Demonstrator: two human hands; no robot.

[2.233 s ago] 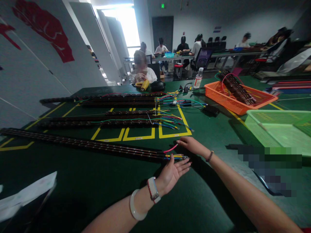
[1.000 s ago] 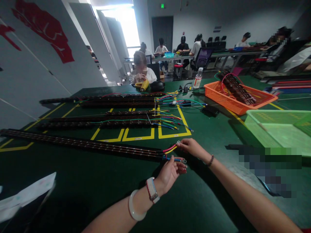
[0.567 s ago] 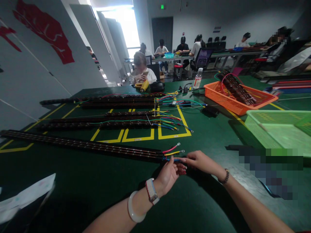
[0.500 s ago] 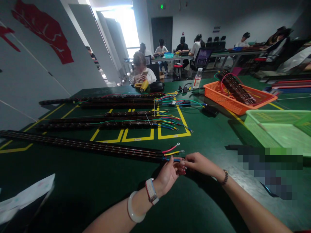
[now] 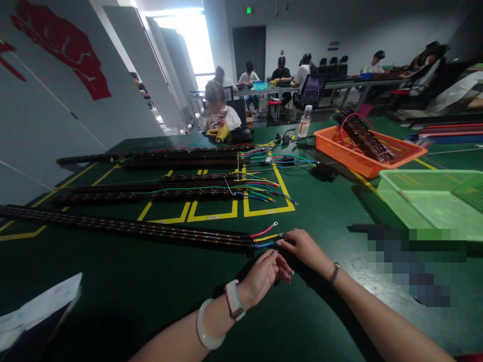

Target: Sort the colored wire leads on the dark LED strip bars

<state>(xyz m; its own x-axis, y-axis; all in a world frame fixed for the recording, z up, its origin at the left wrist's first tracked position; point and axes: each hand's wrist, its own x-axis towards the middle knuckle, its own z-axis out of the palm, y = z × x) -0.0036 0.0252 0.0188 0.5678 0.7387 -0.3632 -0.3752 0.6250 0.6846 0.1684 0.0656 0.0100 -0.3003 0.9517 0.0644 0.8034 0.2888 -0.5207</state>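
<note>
- The dark strip bundle [image 5: 151,224] is laid lengthwise on the tabletop [image 5: 169,286], nearer the person than the other strips [image 5: 158,193]; its left end is cut off by the edge of the view.
- From its right end a red wire [image 5: 263,232], a yellow wire [image 5: 264,238] and a blue wire [image 5: 263,245] are fanned out; the red one is tipped with a bare metal ring.
- The end of the blue wire is met by the thumb of the right hand [image 5: 305,250], and the yellow tip is reached by its forefinger; whether either is firmly pinched cannot be told.
- The left hand [image 5: 264,274] is held just below the wires, palm turned inward, fingers loosely curled, with nothing seen gripped.
- The step in hand is judged to be the sorting of the wire ends.
- For the next move, a light fingertip hold on one wire seems called for, with its neighbours left undisturbed.
</note>
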